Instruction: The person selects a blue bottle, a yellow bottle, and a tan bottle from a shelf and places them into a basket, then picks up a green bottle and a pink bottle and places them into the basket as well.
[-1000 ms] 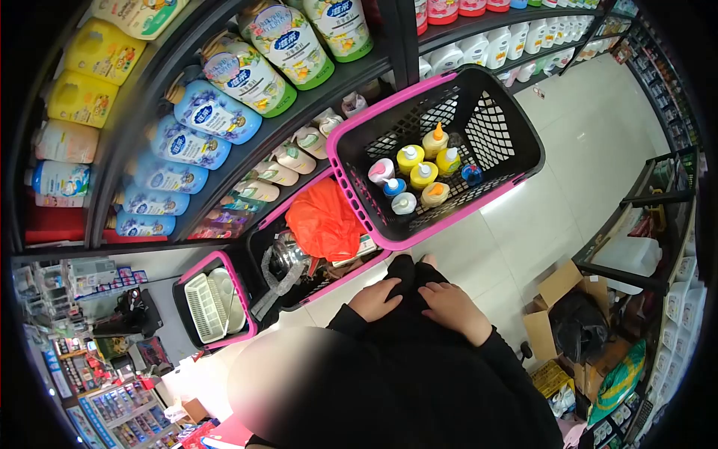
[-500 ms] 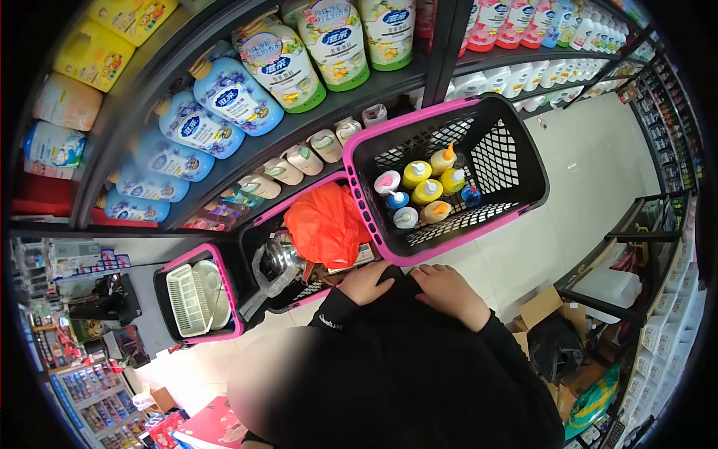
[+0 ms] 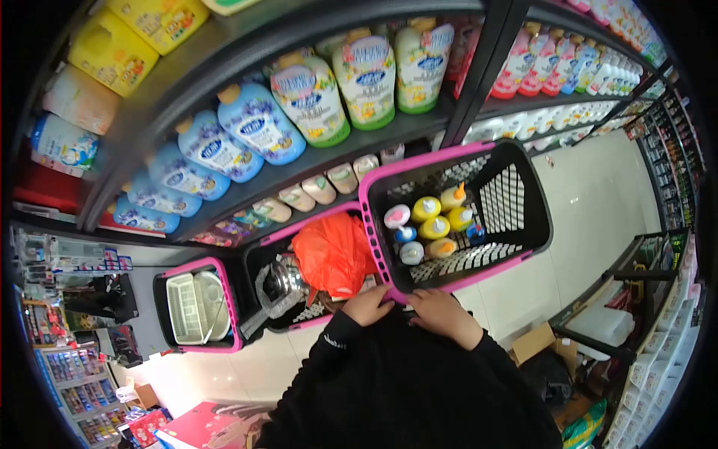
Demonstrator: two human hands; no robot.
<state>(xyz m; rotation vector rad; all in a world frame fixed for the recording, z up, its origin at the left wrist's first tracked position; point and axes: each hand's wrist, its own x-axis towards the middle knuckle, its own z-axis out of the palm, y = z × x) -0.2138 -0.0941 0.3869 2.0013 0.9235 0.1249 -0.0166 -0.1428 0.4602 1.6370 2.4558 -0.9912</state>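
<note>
My pink-rimmed black plastic mesh basket (image 3: 501,198) holds yellow and white squeeze bottles (image 3: 435,227); its near rim lies against my left hand (image 3: 368,305) and right hand (image 3: 443,316); I cannot tell whether either grip clasps it

Pale tiled floor (image 3: 591,217), 3 pink-rimmed baskets (image 3: 437,161) and a cardboard box (image 3: 531,340) on it.

Orange bag (image 3: 333,251) hides much of middle basket (image 3: 305,225); grip of left hand (image 3: 368,305) and right hand (image 3: 443,316) unclear.
</note>
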